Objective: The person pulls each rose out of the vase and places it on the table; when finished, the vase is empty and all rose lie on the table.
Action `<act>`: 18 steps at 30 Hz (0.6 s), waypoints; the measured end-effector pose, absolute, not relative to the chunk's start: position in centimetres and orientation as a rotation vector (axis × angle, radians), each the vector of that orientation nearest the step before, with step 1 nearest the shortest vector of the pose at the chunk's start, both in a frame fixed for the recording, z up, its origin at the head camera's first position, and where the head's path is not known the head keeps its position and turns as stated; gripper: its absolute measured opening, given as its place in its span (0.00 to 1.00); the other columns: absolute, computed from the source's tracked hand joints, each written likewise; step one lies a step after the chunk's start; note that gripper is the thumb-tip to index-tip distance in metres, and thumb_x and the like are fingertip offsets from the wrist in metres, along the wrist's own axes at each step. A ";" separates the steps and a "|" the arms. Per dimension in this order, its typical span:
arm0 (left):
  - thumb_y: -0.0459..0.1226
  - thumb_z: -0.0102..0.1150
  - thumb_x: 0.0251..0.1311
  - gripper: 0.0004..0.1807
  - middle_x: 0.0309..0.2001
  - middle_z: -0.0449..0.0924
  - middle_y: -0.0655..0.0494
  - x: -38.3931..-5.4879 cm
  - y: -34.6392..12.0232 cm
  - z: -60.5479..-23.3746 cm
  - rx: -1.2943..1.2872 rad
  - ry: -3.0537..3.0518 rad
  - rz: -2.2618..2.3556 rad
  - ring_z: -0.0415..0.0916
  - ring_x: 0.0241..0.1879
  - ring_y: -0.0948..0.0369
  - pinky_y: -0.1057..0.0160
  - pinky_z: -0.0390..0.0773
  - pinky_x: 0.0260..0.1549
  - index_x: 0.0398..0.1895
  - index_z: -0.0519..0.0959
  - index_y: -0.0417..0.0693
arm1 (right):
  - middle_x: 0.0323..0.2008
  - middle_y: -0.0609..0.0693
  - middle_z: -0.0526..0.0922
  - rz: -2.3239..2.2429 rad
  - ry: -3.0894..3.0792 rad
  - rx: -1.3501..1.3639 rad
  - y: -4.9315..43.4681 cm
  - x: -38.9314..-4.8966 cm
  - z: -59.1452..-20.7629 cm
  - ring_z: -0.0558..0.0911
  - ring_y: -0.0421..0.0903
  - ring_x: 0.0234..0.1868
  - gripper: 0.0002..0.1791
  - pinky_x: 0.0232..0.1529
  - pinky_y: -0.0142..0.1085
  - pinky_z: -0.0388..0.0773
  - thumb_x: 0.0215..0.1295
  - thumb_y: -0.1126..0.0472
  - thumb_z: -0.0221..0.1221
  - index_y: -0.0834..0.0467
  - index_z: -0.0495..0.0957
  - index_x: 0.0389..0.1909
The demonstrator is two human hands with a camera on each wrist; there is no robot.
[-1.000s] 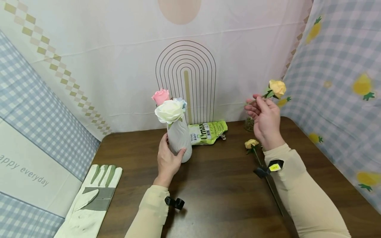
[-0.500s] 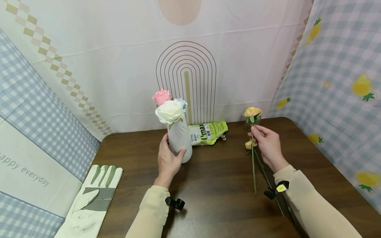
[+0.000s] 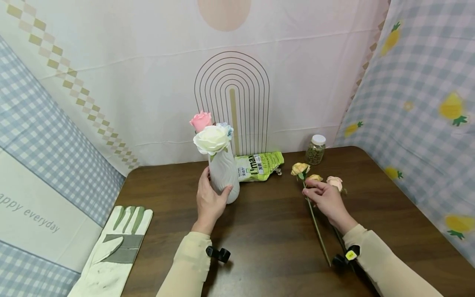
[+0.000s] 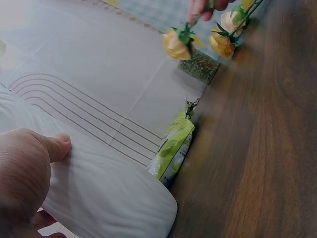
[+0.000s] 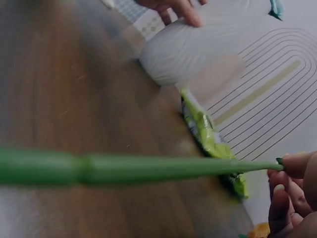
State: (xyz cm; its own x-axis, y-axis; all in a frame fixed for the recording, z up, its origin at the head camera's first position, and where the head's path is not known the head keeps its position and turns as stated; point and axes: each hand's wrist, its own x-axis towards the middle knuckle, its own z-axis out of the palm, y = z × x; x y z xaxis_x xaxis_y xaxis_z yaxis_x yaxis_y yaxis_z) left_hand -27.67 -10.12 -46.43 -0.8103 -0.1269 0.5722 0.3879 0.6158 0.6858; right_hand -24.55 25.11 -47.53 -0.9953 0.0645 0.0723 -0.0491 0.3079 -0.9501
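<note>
A white ribbed vase [image 3: 224, 175] stands upright on the table. It holds a white rose [image 3: 211, 139], a pink rose [image 3: 201, 121] and a partly hidden pale blue flower [image 3: 227, 130]. My left hand [image 3: 210, 200] grips the vase around its lower body, the thumb [image 4: 60, 147] lying on its side. My right hand [image 3: 329, 204] pinches the green stem [image 5: 163, 169] of a yellow rose [image 3: 299, 169] just below the bloom. Beneath that hand lie a second yellow rose [image 4: 221, 42] and a pale pink rose [image 3: 335, 182], their stems partly covered by the hand and sleeve.
Behind the vase lies a green snack bag [image 3: 259, 166] with a metal clip. A white-lidded jar [image 3: 315, 150] of dried green bits stands at the back right. A white and grey work glove [image 3: 118, 243] lies at the left table edge. Patterned cloths surround the brown table [image 3: 267, 247].
My right hand has brought the yellow rose down and to the left, its stem now slanting toward the table front. The jar and pale pink rose have come into view. My left hand stays put.
</note>
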 end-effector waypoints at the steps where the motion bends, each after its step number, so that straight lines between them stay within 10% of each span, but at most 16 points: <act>1: 0.44 0.74 0.47 0.47 0.59 0.69 0.46 -27.7 -10.1 -46.4 -0.205 -2.253 -1.147 0.70 0.56 0.52 0.50 0.71 0.54 0.69 0.59 0.44 | 0.39 0.58 0.85 1.778 -2.490 -0.018 25.2 -24.4 -47.8 0.80 0.37 0.30 0.26 0.27 0.35 0.78 0.66 0.56 0.60 0.66 0.73 0.60; 18: 0.43 0.75 0.46 0.47 0.59 0.69 0.45 -27.8 -10.2 -46.7 -0.228 -2.225 -1.137 0.70 0.56 0.51 0.51 0.71 0.54 0.68 0.59 0.42 | 0.31 0.54 0.86 1.435 -2.797 -0.006 26.4 -23.5 -49.0 0.82 0.46 0.26 0.18 0.22 0.37 0.79 0.62 0.63 0.63 0.65 0.78 0.53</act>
